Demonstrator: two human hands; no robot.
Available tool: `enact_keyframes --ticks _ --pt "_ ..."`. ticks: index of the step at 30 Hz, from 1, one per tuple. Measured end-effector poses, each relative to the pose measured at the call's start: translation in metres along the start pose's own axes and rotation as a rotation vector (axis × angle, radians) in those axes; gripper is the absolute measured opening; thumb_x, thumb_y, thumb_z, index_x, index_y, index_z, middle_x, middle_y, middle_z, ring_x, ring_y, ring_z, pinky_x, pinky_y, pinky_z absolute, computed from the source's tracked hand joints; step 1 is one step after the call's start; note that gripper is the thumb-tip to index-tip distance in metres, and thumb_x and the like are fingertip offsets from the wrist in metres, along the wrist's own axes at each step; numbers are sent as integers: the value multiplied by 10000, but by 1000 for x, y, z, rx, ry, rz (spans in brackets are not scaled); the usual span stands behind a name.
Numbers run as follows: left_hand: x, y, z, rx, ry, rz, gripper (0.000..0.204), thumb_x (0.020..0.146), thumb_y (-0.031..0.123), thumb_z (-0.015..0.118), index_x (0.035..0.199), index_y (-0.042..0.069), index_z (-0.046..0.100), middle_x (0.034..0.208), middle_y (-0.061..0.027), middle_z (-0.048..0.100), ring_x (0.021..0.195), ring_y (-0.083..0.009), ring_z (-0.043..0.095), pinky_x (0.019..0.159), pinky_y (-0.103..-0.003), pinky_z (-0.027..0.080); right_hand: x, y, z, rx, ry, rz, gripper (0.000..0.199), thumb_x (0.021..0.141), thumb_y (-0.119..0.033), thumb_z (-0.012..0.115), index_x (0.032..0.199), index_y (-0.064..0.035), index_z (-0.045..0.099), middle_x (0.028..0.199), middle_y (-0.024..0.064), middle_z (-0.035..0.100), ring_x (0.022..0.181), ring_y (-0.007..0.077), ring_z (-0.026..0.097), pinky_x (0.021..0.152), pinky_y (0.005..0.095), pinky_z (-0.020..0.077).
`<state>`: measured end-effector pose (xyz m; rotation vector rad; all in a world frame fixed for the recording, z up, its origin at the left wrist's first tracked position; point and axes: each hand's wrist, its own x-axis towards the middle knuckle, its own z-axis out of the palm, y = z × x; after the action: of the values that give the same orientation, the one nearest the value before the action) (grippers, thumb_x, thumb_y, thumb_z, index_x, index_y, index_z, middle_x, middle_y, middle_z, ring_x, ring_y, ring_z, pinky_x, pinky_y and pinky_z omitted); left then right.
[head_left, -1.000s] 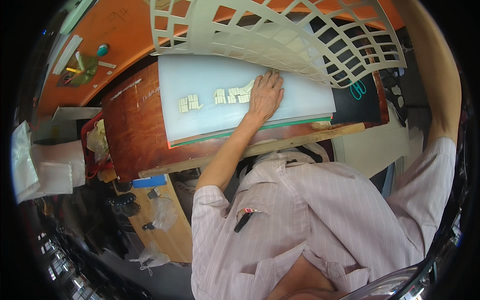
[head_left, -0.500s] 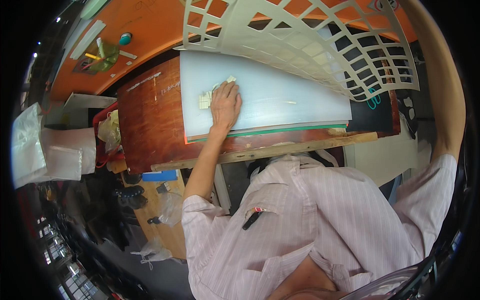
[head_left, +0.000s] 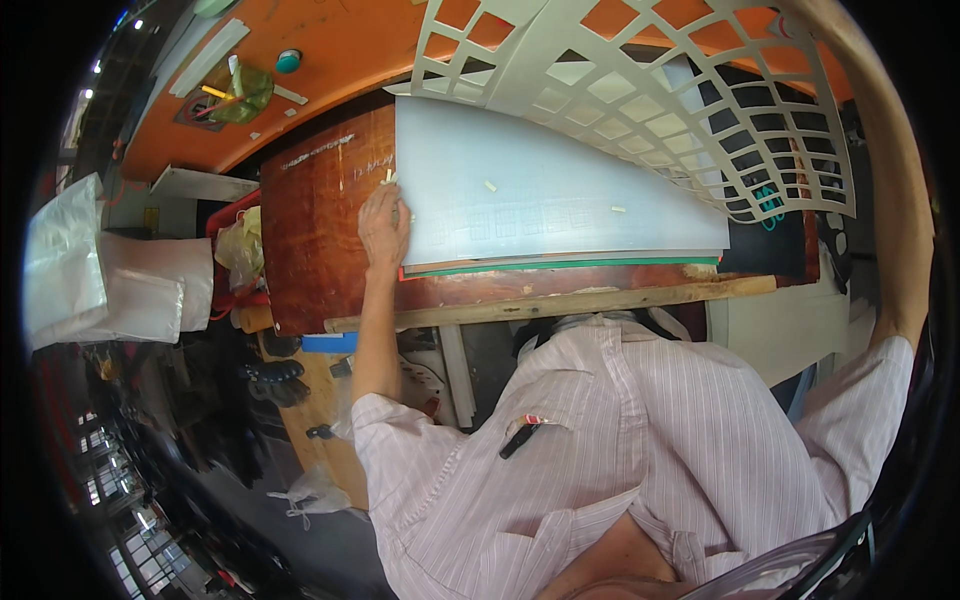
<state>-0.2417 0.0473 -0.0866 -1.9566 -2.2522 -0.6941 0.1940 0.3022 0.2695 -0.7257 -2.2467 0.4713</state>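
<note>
My left hand [head_left: 383, 225] lies at the left edge of a stack of sheets topped by a whitish translucent sheet [head_left: 540, 150]. Its fingers are curled together, and a small pale strip [head_left: 389, 177] pokes out past the fingertips; what else is under them is hidden. Two more small pale strips [head_left: 490, 186] lie loose on the whitish sheet. A large cream sheet with rows of cut-out openings [head_left: 560, 98] stands raised and bent over the far right of the stack. My right arm reaches up beside it, and its hand is beyond the upper edge of the view.
The stack rests on a reddish-brown wooden table [head_left: 320, 220] with a pale wooden front rail [head_left: 560, 305]. Behind is an orange surface [head_left: 330, 50] with a green cup of pens [head_left: 245, 95]. Clear plastic bags [head_left: 150, 290] hang at left. Teal scissors [head_left: 768, 205] lie at right.
My left hand has moved left, off the whitish sheet to its edge. The cluster of pale pieces beside it has left the sheet. The raised cut-out sheet stays up.
</note>
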Motion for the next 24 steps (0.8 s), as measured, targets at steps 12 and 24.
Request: enact_keyframes --ticks 12,24 --pt "-4 113 24 -223 -85 385 238 879 25 714 1116 2 724 1215 -156 724 1193 -353 664 1035 -476 502 -15 -24 6 -90 -20 0 283 1038 -231 685 947 26 760 764 53 725 649 75 674 568 235 578" --pt "-14 -1 -26 99 -20 -4 190 932 45 644 1088 -21 730 1143 -208 734 1072 -386 688 967 -472 531 -30 -5 6 116 -22 -2 270 1031 -246 706 1103 1 787 831 38 751 735 66 665 647 244 569"
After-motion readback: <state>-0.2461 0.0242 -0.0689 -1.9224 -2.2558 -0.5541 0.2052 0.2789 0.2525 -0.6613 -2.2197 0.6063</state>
